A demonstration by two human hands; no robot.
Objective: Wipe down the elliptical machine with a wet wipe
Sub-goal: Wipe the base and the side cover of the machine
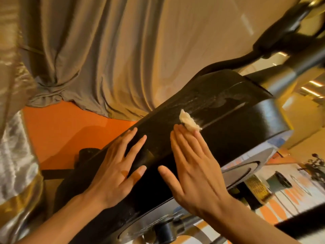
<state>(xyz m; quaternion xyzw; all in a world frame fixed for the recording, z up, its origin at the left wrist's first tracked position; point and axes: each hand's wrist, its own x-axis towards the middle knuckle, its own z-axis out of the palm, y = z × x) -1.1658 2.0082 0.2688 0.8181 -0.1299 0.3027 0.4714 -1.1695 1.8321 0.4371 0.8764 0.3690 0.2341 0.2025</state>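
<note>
Black housing (pixel 219 103) top: flat right hand (pixel 195 164) over wipe (pixel 189 120).

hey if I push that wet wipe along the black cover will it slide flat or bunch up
The wet wipe is already crumpled under the right hand fingertips, so it's probably floppy and will bunch further. The smears on the black cover suggest it glides easily.

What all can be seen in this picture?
Housing: one, black, the machine's curved cover, centre, with wet streaks near its top.
Wipe: one, white, bunched, on the housing under the right fingertips.
Curtain: one, beige-grey, behind the machine.
Floor: orange, lower left.
Tube: one, silver, upper right.
Left hand: one, flat on the housing, fingers spread.
Right hand: one, flat, pressing the wipe to the housing.
</note>
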